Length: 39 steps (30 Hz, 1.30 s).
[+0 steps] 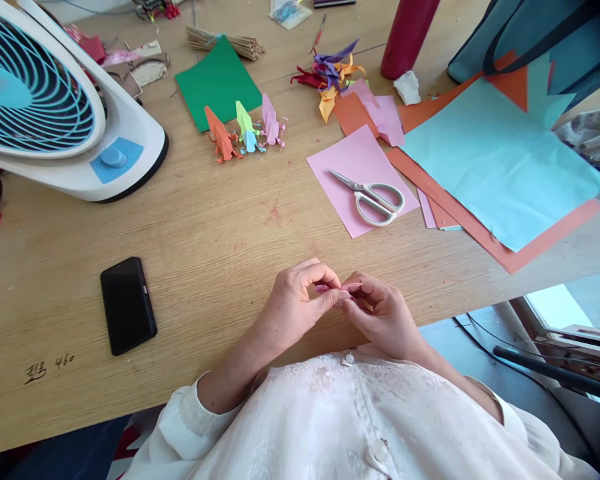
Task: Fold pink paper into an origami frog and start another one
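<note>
Close to my body at the table's front edge, my left hand (300,293) and my right hand (380,308) meet. Between their thumbs and fingers they pinch a small piece of folded pink paper (352,286), mostly covered by the fingertips. Beyond them, white-handled scissors (375,200) rest on a square pink sheet (347,157). Further left stand folded paper figures: an orange one (221,135), a green and blue one (247,130) and a pink one (270,121). The figures stand by a green sheet (220,83).
A fan (125,147) stands at the left, with a black phone (127,305) nearer me. Large blue paper (500,160) overlies orange sheets on the right. Behind are a red bottle (409,37), a bag (535,40), purple and orange folded figures (330,70) and a bundle of sticks (225,41).
</note>
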Motion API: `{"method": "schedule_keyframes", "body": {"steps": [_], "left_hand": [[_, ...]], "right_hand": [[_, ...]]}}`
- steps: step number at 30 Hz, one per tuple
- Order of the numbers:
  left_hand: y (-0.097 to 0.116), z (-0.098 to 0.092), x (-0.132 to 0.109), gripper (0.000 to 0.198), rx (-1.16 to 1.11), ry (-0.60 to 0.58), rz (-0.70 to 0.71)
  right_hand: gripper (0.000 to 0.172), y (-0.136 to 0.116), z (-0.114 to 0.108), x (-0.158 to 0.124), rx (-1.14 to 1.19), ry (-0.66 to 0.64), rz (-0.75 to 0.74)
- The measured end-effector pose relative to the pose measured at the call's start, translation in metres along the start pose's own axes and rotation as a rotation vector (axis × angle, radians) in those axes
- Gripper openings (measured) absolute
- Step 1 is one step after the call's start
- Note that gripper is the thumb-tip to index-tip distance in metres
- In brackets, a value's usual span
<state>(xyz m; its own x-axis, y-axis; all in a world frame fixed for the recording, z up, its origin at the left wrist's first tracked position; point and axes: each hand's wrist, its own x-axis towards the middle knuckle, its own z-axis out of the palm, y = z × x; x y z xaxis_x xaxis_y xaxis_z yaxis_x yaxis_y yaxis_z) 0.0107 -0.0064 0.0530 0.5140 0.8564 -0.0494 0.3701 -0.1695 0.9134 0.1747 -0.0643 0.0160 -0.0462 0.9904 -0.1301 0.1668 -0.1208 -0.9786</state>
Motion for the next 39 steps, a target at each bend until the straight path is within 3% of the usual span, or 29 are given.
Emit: {"method": "schedule_keyframes", "body": {"steps": [8, 20, 26, 31, 36, 39], "left_hand": [[-0.002, 0.005, 0.0, 0.014, -0.006, 0.008, -0.018], [-0.001, 0.006, -0.001, 0.02, -0.024, 0.057, 0.028], [0.003, -0.004, 0.003, 0.016, 0.052, -0.084, 0.011], [0.003, -0.003, 0.004, 0.023, 0.066, -0.019, 0.087], [0.003, -0.002, 0.006, 0.02, -0.002, 0.006, 0.076], [0.006, -0.002, 0.008, 0.028, -0.024, 0.012, 0.051]], "right_hand": [[0.01, -0.009, -0.003, 0.002, -0.155, 0.0, -0.135], [0.013, -0.007, -0.003, 0.001, -0.159, -0.022, -0.162], [0.009, 0.0, 0.0, 0.0, -0.176, -0.068, -0.162], [0.01, 0.0, 0.001, 0.0, -0.154, -0.067, -0.182], [0.009, 0.001, 0.0, 0.001, -0.161, -0.078, -0.173], [0.008, 0.004, 0.001, 0.0, -0.157, -0.086, -0.169]]}}
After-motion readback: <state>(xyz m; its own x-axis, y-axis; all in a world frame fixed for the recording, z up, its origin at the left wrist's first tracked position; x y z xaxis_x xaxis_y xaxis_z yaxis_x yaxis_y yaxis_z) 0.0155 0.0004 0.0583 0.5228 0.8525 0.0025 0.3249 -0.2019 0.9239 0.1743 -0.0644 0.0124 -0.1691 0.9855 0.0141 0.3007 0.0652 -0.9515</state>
